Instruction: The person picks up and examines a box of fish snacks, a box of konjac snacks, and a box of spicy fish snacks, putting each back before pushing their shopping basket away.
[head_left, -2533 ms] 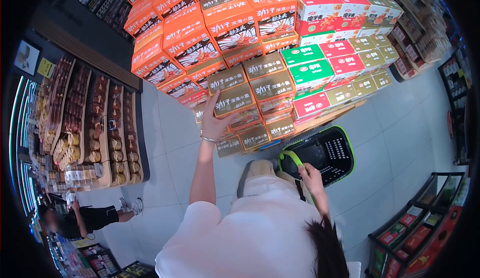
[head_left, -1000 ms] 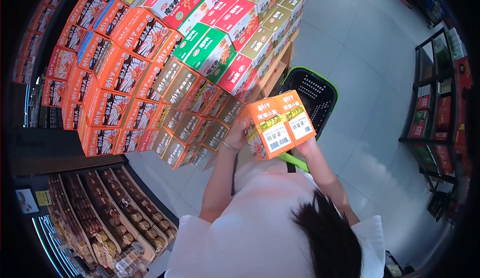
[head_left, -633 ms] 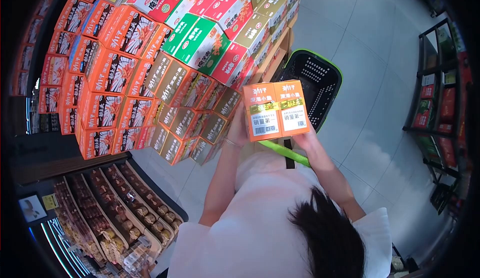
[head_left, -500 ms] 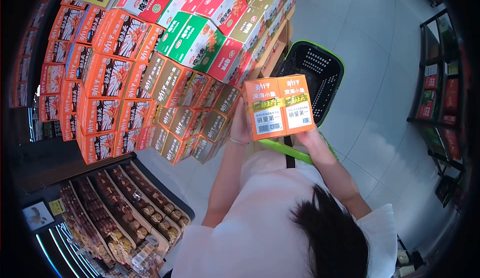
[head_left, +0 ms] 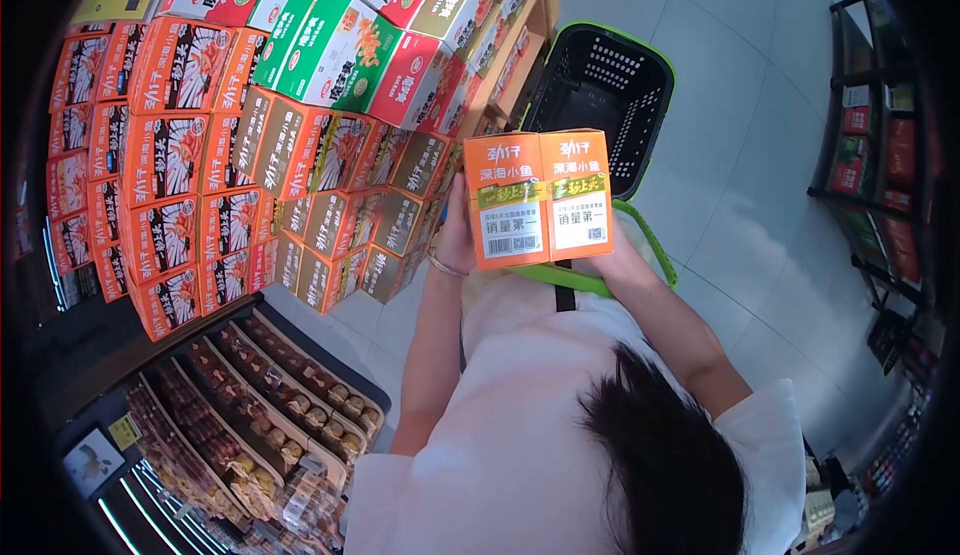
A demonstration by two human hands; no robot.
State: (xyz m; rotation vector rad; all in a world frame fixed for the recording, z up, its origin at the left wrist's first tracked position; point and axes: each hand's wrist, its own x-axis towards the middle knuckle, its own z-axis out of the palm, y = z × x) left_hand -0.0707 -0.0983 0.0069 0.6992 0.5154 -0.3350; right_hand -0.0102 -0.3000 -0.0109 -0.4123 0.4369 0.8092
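Our left grip [head_left: 457, 242] is closed on the left side of the orange snack box [head_left: 538, 200], fingers pressed flat to the carton and a thin bracelet [head_left: 444, 268] on the wrist. Our right grip [head_left: 617, 258] holds the lower right corner from beneath, and most of it is hidden behind the box. The box is held up between the two grips in front of the chest, clear of the stack and of the basket. A couple of seconds ago the left grip was reaching up against the olive-brown cartons [head_left: 330, 155] and the right one held only the basket's green handle [head_left: 592, 281]. A second ago the box was already in both grips but tilted. Now it is level, with its two barcoded label panels turned squarely towards us. As we judge it, the picking-up is over and the box is simply being held up and looked at, not yet set anywhere. The handle now passes just under the box near the right wrist, though we cannot tell whether it hangs on the arm. The black shopping basket [head_left: 612, 59] shows beyond the box's top edge, with nothing visible in the part of it we see. Left of it rises the pallet stack, with orange cartons [head_left: 165, 155] and green-and-red ones [head_left: 335, 50]. Grey floor tiles [head_left: 745, 195] and a dark shelf rack [head_left: 870, 105] lie to the right.
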